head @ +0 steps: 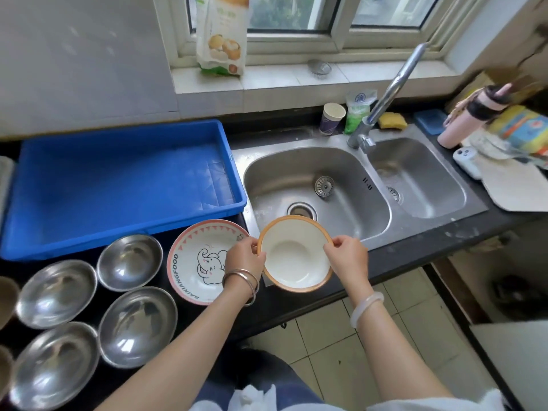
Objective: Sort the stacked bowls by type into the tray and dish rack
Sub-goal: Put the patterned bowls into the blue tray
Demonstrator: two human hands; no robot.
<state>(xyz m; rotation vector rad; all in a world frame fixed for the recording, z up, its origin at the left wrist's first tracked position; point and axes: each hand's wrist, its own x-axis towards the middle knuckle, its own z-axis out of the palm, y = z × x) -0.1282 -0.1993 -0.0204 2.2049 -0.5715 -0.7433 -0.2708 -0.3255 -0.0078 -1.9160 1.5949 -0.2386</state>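
I hold a white bowl with an orange rim [296, 256] above the front edge of the sink, tilted toward me. My left hand [244, 256] grips its left rim and my right hand [347, 256] grips its right rim. Just left of it a white bowl with a pink rim and an elephant drawing [192, 262] rests on the dark counter. Several steel bowls [130, 261] lie spread on the counter at the lower left. The blue tray [124, 179] sits behind them with nothing in it. No dish rack is in view.
A double steel sink [350, 185] with a tall tap [385, 99] lies ahead. A paper cup [332, 118], sponge [391, 120] and bag stand behind it. Bottles, a phone and cloths crowd the right counter. A flour bag [222, 37] leans on the windowsill.
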